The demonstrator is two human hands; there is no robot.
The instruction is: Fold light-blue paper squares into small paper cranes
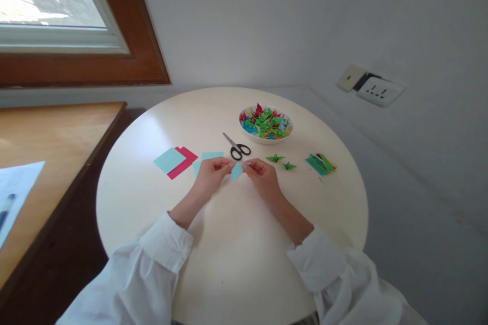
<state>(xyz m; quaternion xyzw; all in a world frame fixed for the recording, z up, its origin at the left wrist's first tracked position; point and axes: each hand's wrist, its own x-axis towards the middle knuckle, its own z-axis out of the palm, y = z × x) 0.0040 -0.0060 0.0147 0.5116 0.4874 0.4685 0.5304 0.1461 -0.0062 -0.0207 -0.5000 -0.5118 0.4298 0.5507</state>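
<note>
Between my two hands is a small folded piece of light blue paper (237,171), narrowing to a point toward me. My left hand (213,175) pinches its left edge between thumb and fingers. On the opposite edge, my right hand (263,175) is closed in a similar pinch. Just beyond the paper lie scissors (237,149) with black handles, their blades pointing away to the left. Light blue sheets (212,155) lie partly hidden behind my left hand. To the right of my right hand sit two green paper cranes (275,158).
A white bowl (266,139) full of colourful paper cranes stands toward the back of the round table (236,264). Light blue and red paper squares (172,161) lie at left, coloured paper strips (322,164) at right. A wooden desk (64,127) adjoins on the left.
</note>
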